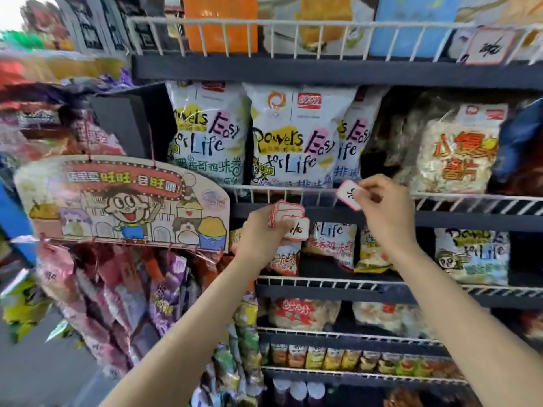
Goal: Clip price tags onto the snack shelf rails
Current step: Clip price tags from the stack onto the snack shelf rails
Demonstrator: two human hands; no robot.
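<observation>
My right hand pinches a single white price tag with a red border and holds it against the white wire rail of the shelf with the white snack bags. Lower and to the left, my left hand grips a small stack of price tags of the same kind, in front of the dark shelf edge. Another price tag hangs on the top shelf's wire rail at the upper right.
White "Powers Easy for Life" snack bags stand behind the rail. A cartoon cardboard sign hangs at the left over strips of hanging snack packets. Lower shelves hold more bags and small packets.
</observation>
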